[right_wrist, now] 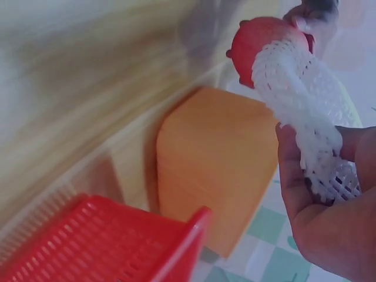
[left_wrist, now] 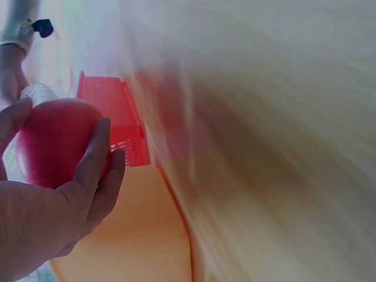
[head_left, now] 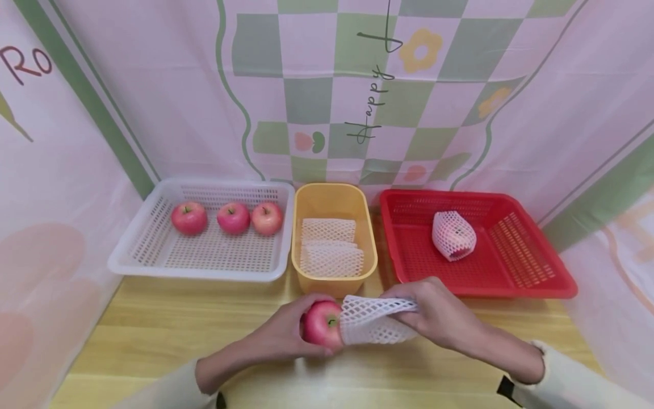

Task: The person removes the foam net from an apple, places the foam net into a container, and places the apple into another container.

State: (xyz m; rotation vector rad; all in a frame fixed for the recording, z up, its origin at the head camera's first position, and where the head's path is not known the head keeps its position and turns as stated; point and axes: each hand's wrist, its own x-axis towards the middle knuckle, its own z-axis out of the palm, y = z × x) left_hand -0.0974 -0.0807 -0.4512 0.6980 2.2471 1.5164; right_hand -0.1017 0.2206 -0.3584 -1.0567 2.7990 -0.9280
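A red apple (head_left: 322, 325) is in my left hand (head_left: 280, 334), fingers and thumb curled round it from the left. My right hand (head_left: 440, 313) grips the far end of a white foam net sleeve (head_left: 375, 319). The sleeve's other end meets the apple's right side, and in the right wrist view the net (right_wrist: 288, 76) overlaps part of the apple (right_wrist: 252, 44). Seen from the left wrist, the apple (left_wrist: 56, 141) sits between thumb and fingers, with the net partly hidden behind it.
At the back left, a white basket (head_left: 199, 274) holds three apples. A yellow bin (head_left: 334, 286) in the middle contains folded foam nets (head_left: 332, 258). On the right, a red basket (head_left: 511, 238) holds a net-wrapped apple (head_left: 453, 236). A patterned cloth (head_left: 306, 102) hangs behind.
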